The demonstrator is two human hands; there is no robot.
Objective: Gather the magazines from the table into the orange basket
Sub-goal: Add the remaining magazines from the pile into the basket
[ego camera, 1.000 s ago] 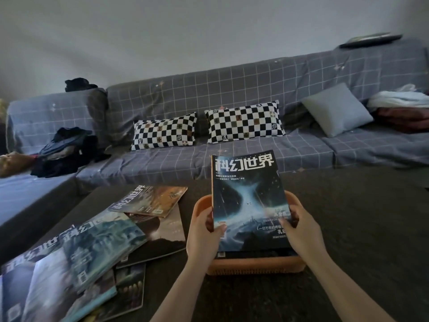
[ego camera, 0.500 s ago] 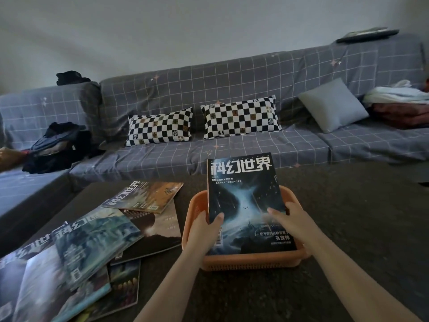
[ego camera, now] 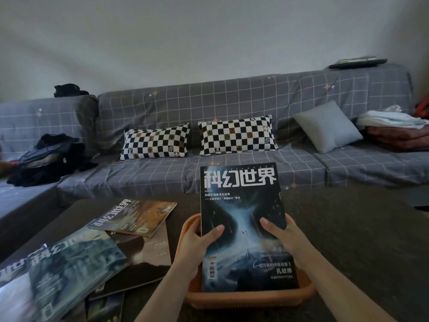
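As both hands lower a dark blue magazine [ego camera: 243, 228] into the orange basket [ego camera: 250, 298] | left hand [ego camera: 197, 242] grips its left edge, thumb on cover | right hand [ego camera: 282, 235] grips the right edge | best laid flat and square before letting go | more magazines [ego camera: 76, 259] wait on the table [ego camera: 359, 240]

Home living room, long grey checked sofa [ego camera: 232, 108], checkered cushions [ego camera: 236, 135], low table [ego camera: 348, 228]
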